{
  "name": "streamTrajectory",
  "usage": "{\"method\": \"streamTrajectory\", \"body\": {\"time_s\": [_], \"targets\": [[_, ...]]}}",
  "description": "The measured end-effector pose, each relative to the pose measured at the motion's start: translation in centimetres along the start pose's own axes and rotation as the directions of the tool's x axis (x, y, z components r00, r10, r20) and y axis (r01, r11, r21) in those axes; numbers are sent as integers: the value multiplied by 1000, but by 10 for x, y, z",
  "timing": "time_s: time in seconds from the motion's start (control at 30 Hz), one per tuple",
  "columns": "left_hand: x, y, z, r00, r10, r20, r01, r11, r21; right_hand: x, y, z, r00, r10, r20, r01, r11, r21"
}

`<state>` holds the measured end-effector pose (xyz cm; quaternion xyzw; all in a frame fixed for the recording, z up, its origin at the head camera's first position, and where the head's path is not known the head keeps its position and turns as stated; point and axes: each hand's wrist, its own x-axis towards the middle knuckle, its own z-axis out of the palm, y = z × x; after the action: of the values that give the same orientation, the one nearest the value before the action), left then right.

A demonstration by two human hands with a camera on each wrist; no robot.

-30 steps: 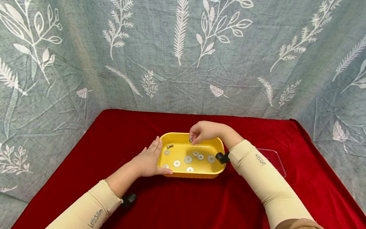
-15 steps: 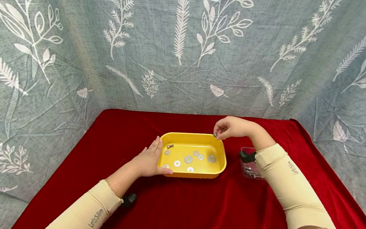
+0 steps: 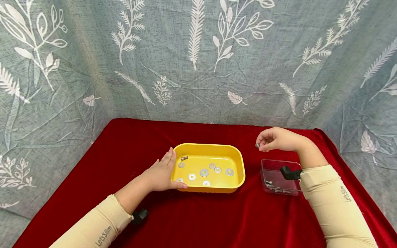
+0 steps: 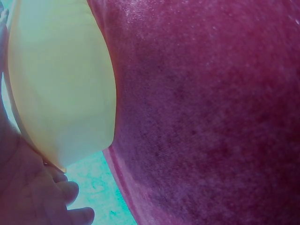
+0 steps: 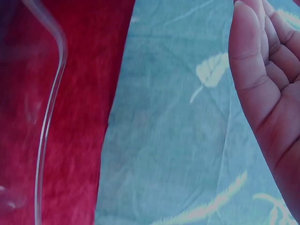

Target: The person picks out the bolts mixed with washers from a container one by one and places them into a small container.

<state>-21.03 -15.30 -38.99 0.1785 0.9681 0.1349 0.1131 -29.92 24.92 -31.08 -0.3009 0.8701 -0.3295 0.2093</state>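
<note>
A yellow bin [image 3: 207, 189] sits mid-table with several flat washers [image 3: 204, 172] and one socket-head screw [image 3: 184, 158] in it. My left hand [image 3: 161, 174] rests along its left end, fingers straight on the wall and thumb on the near rim. The left wrist view shows those fingers against the bin's outer side [image 4: 65, 84]. To the right, my right hand [image 3: 280, 139] pinches a small grey metal screw [image 3: 257, 145] between thumb and fingertips, above and behind a clear plastic box [image 3: 280, 162]. Several screws [image 3: 274, 187] lie inside that box. In the right wrist view the held screw is out of sight.
A red velvet cloth [image 3: 198, 220] covers the table. Behind it hangs a grey-green curtain [image 3: 186, 86] with white leaf prints. The clear box stands to the right of the yellow bin, with a strip of red cloth between them.
My right hand has carried the screw from over the yellow bin rightward to beyond the clear box, uncovering that box. The left hand and the bin have stayed put.
</note>
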Motion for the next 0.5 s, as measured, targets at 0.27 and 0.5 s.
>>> {"method": "streamTrajectory", "body": {"time_s": [0.27, 0.5], "targets": [[1, -1, 2, 1000, 5, -5, -5, 1000, 3, -21, 17, 0, 1000, 23, -13, -22, 1000, 11], [2, -1, 1, 1000, 3, -5, -3, 1000, 8, -37, 34, 1, 999, 35, -8, -35, 999, 29]]}}
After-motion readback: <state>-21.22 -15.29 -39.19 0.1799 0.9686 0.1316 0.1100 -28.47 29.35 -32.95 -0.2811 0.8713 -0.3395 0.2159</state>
